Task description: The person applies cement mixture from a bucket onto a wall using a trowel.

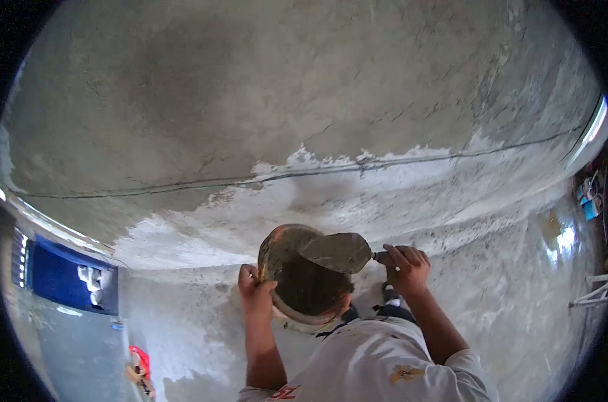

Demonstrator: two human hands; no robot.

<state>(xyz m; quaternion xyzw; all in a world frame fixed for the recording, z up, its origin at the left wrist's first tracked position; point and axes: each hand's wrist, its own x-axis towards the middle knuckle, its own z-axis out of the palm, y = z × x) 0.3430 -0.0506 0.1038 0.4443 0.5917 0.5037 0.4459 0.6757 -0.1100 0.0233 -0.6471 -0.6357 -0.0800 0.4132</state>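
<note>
My left hand [256,287] is closed on the left rim of a round bucket [269,251], which is stained orange-brown and has dark grey wet mortar [307,285] inside. In my right hand [406,268] is the handle of a trowel [337,252]. The broad grey blade points left and lies over the bucket's upper right part, its face coated with mortar. Whether the blade touches the mortar cannot be made out. Beyond the bucket rises a wall [284,87], dark grey plaster above and a paler surface below.
A thin line or cord [297,174] runs across the wall. At the left are a blue panel [56,275] and a red item [140,358] on the floor. Blue and white objects [590,201] and a pale metal frame [592,293] stand at the far right. My shoe [390,293] shows below the trowel.
</note>
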